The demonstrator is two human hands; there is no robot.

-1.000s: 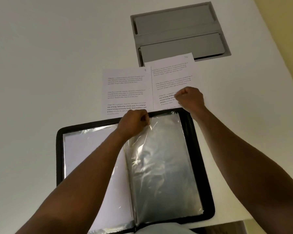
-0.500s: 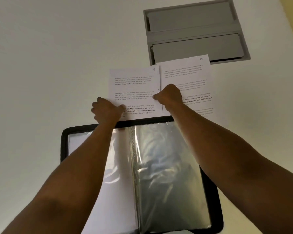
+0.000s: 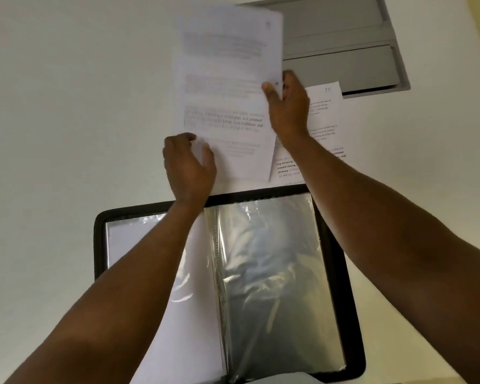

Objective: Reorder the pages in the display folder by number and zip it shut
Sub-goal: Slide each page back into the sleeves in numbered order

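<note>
head view, looking down over my forearms: the white table (image 3: 53,134) carries everything, and it is the largest thing here. set into its far right part is a grey hatch with two flaps (image 3: 344,54), flush with the surface. nearer me, at the table's near edge, the display folder (image 3: 341,286) lies open, black zip border all round; its right side shows a crinkled clear sleeve over a dark backing, its left side a sleeve with a white sheet inside, and my left forearm crosses that left side.

beyond the folder's far edge i hold a lifted page (image 3: 225,87) up off the table, printed side toward me, its text blurred (i cannot read its number). its top edge overlaps the hatch in the view. my left hand (image 3: 189,167) grips the page at its lower left corner, thumb on the front and fingers curled behind. my right hand (image 3: 287,106) pinches the page's right edge about halfway up, thumb on the front face, fingers wrapped behind it.

flat on the table, just beyond the folder's far right corner and partly behind my right hand and wrist, lies the page marked 10 (image 3: 327,117); the handwritten number sits at its top right corner, and that corner reaches the hatch's near edge. the lifted page's lower right corner overlaps it in the view.
</note>
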